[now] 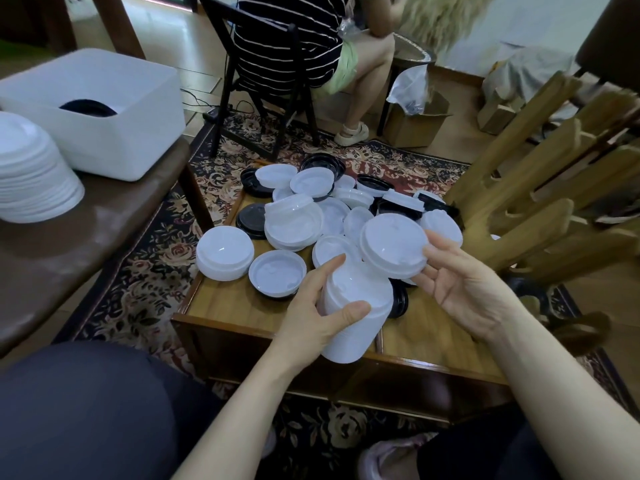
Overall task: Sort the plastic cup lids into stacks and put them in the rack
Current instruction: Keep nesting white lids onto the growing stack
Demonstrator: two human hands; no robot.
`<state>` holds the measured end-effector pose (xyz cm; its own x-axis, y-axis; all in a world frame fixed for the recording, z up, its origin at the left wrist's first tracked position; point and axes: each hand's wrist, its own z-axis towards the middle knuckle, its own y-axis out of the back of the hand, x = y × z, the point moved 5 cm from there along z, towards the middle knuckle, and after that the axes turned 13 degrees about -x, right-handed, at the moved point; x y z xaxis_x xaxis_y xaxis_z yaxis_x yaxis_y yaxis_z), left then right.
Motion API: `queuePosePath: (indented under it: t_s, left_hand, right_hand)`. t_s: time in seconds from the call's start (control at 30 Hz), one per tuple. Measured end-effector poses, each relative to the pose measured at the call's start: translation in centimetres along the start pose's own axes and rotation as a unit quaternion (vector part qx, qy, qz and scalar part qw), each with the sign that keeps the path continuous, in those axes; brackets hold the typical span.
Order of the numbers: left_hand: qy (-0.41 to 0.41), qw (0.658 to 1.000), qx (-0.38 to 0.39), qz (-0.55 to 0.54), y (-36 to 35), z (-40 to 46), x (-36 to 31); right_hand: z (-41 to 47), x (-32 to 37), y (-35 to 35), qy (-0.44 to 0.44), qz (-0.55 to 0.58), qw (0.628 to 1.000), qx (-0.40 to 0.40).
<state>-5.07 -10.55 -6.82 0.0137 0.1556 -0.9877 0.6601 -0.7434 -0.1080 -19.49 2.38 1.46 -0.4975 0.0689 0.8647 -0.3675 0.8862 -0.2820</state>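
My left hand (322, 308) grips a tall stack of white lids (353, 317) above the low wooden table (242, 306), thumb across its front. My right hand (460, 282) holds a single white lid (393, 249) by its rim, tilted just over the top of that stack. A loose pile of white lids (294, 226) and black lids (251, 218) covers the table's far half. The wooden rack (540, 188) leans at the right. Another stack of white lids (31, 181) lies on the bench at the left.
A white bin (114, 109) holding a black lid sits on the brown bench (79, 244) at the left. A person in a striped top sits on a black chair (270, 81) beyond the table. A cardboard box (415, 123) stands on the floor behind.
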Motion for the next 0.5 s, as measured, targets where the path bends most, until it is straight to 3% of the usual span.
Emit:
queuePosePath:
  t_s: [0.1,0.23,0.33,0.5]
  left_hand:
    - [-0.002,1.000,0.003,-0.008,0.0,0.1,0.1]
    - [-0.005,1.000,0.009,-0.012,0.0,0.1,0.1]
    - [-0.005,1.000,0.006,-0.012,0.0,0.1,0.1]
    - [-0.007,1.000,0.009,-0.012,0.0,0.1,0.2]
  right_hand:
    - [-0.3,-0.6,-0.4,0.041,-0.096,0.994,0.018]
    - [-0.5,-0.7,-0.8,0.113,-0.282,0.952,0.025]
    - [-0.7,-0.8,-0.9,0.114,-0.313,0.943,0.024]
    - [-1.0,-2.4,-0.8,0.070,-0.457,0.886,0.045]
